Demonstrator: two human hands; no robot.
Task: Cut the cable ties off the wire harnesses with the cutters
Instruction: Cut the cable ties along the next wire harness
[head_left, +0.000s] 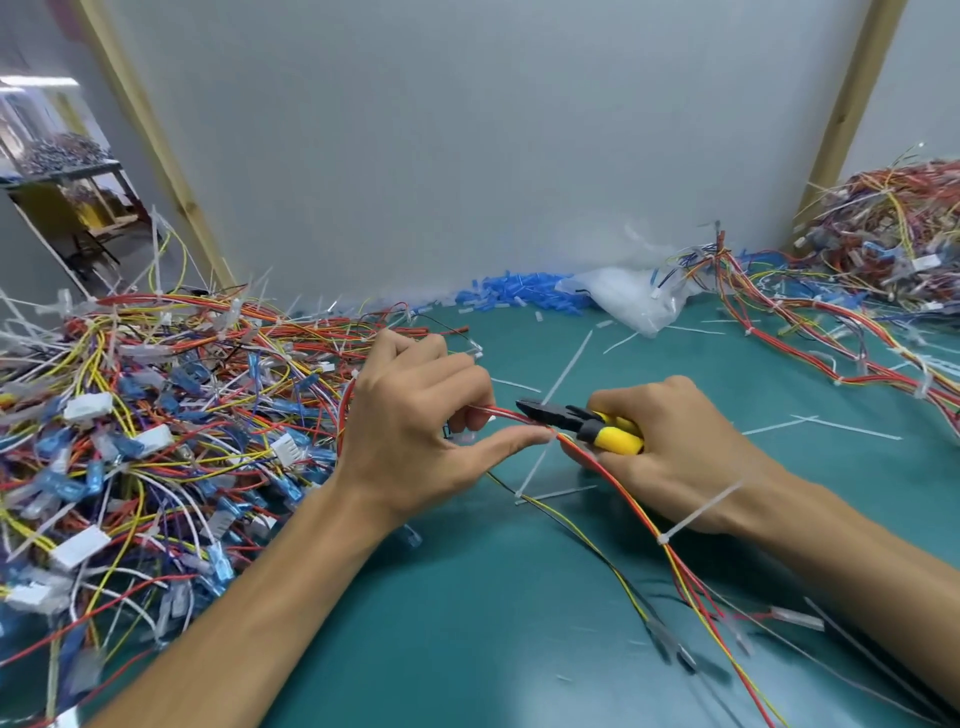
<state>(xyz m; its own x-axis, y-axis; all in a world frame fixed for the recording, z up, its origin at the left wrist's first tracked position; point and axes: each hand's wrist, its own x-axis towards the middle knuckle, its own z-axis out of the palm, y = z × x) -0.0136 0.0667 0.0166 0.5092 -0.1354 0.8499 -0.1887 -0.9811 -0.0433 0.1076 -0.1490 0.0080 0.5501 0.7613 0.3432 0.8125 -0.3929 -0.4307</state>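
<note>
left hand (410, 431) is pinching the thin red-and-yellow wire harness (501, 412); right hand (675, 447) is gripping the yellow-handled black cutters (582, 422), tips pointing left, just above the white plastic cable tie (534, 467).

cutters (583, 423) half inside right hand (688, 454)

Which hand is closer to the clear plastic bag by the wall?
Right. The right hand, gripping the cutters, is straight in front of the bag; the left hand is farther off, leftward.
</note>
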